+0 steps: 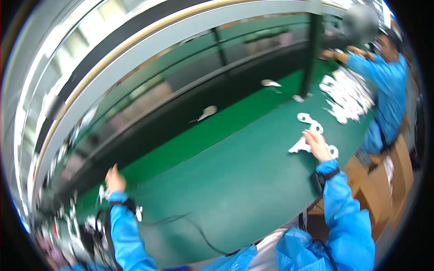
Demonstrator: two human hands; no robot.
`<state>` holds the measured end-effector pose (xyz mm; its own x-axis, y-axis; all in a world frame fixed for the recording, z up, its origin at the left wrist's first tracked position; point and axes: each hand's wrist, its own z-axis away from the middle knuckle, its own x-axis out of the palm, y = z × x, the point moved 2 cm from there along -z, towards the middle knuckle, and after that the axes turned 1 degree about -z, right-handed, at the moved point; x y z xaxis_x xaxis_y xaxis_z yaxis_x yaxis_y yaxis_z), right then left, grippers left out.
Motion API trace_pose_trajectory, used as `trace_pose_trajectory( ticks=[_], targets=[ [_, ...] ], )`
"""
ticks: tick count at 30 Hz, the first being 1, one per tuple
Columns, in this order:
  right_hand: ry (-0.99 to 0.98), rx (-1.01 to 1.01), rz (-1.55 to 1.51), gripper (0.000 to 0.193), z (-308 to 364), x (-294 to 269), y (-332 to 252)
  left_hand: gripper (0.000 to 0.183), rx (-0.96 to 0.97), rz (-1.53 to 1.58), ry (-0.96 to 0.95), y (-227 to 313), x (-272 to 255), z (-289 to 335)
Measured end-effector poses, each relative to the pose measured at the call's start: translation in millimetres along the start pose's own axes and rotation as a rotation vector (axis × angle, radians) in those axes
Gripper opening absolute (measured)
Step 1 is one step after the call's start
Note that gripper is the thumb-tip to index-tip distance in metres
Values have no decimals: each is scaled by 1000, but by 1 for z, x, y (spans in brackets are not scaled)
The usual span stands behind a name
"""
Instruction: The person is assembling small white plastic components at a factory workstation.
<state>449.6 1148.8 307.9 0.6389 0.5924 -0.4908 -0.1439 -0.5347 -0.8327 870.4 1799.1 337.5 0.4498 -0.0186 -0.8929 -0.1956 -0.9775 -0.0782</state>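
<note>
Lowest in the frame, two blue sleeves rising from the bottom edge, a dark cable [194, 228] trailing over the green worktop [226, 180] between them.

At lower left, left hand [115, 179] lifted just above the worktop's near-left part, fingers blurred, nothing seen in its grasp; whether released or clenched, cannot tell. Just below and beside it, a blurred cluster of small white parts [101, 194] at the wrist, with more jumbled white and dark items [86, 226] toward the lower-left rim, too smeared to tell apart.

At centre right, right hand [316, 144] stretched out over the worktop, fingers spread and laid flat on a flat white cut-out piece [302, 145], pressing on it rather than clenched round it. A dark band round that wrist. Just beyond the fingertips, another white piece with round holes [310, 121], lying flat on the green surface.

Lower right, past the worktop's edge, brown cardboard boxes [398, 171].

Farther up, toward the middle of the frame, single white scraps [208, 111] lying along the dark strip at the back of the worktop, well apart from each other. A dark upright post [309, 58] standing right of centre.

At upper right, a heap of white pieces [348, 95] on the worktop, and behind it another person in a blue coat [389, 86], hands raised near the top edge.

Farthest off, upper left, a pale curved rail [149, 49] arching across the frame.
</note>
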Motion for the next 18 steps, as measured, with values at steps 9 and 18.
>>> trace_pose_trajectory(
  ticks=[9,18],
  targets=[
    [-92,45,275,30,-14,-22,12,34,-60,-217,-326,-32,42,-21],
    [67,-206,230,29,-10,-18,25,32,64,-120,63,-55,49,-30]
  ],
)
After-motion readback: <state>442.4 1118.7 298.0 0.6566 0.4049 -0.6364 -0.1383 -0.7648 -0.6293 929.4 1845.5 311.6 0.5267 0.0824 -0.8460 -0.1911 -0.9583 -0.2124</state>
